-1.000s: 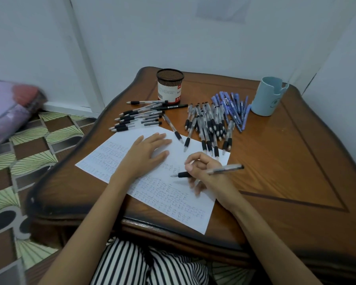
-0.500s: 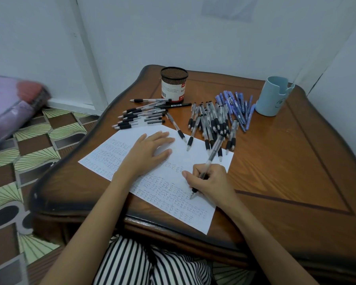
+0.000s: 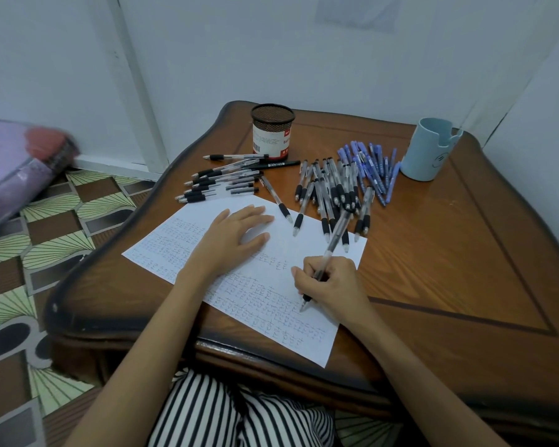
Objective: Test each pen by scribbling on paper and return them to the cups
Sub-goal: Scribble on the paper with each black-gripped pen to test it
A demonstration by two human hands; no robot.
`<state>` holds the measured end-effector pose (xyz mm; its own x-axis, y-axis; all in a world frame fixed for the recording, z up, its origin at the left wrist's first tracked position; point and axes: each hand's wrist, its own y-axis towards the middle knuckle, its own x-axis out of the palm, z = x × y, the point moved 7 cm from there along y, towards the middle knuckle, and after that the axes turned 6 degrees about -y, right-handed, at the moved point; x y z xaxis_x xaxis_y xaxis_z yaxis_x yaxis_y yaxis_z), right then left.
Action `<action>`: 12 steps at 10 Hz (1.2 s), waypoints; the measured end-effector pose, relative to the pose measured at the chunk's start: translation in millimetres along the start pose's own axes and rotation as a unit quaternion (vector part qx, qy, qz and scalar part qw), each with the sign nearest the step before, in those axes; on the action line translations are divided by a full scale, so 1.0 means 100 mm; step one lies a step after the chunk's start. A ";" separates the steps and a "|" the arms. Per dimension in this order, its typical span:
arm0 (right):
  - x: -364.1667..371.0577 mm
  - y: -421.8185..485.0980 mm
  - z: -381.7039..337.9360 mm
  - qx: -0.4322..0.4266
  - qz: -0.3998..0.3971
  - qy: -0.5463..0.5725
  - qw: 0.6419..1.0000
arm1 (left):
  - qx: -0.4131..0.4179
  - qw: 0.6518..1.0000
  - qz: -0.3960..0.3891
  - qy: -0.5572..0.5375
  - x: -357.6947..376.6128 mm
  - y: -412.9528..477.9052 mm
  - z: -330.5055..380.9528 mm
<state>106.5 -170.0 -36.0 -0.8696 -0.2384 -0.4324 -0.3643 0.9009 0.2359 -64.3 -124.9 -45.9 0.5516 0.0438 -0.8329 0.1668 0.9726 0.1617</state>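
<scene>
Head view: right hand (image 3: pixel 336 285) grips pen (image 3: pixel 333 233) on paper (image 3: pixel 284 246), left hand (image 3: pixel 229 237) rests flat; pens (image 3: pixel 333 185) lie beside mesh cup (image 3: pixel 271 133), blue cup (image 3: pixel 428 153).

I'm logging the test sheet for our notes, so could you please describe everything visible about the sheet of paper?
The sheet of paper is white and lies flat and skewed on the wooden table, covered in rows of small scribbles. The left hand rests flat on it; the right hand holds a pen tip-down on it. Several loose pens overlap its far edge.
</scene>
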 end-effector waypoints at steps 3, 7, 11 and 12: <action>-0.03 0.01 0.00 -0.006 0.024 -0.006 1.000 | -0.001 1.000 0.002 -0.005 0.00 0.00 0.00; -0.03 0.00 0.00 -0.011 0.031 -0.010 0.999 | -0.002 1.000 0.003 -0.001 0.01 0.01 -0.02; -0.16 0.05 0.08 0.108 0.052 0.126 0.985 | -0.003 1.000 -0.001 -0.004 0.03 0.02 -0.06; -0.15 0.07 0.09 0.121 0.037 0.163 0.979 | -0.002 1.000 -0.002 -0.006 0.03 0.02 -0.06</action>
<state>120.1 -156.7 -36.0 -0.9650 -0.2369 -0.1124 -0.2412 0.9701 0.0263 -66.8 -121.6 -51.5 0.5614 0.0373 -0.8267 0.1652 0.9738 0.1562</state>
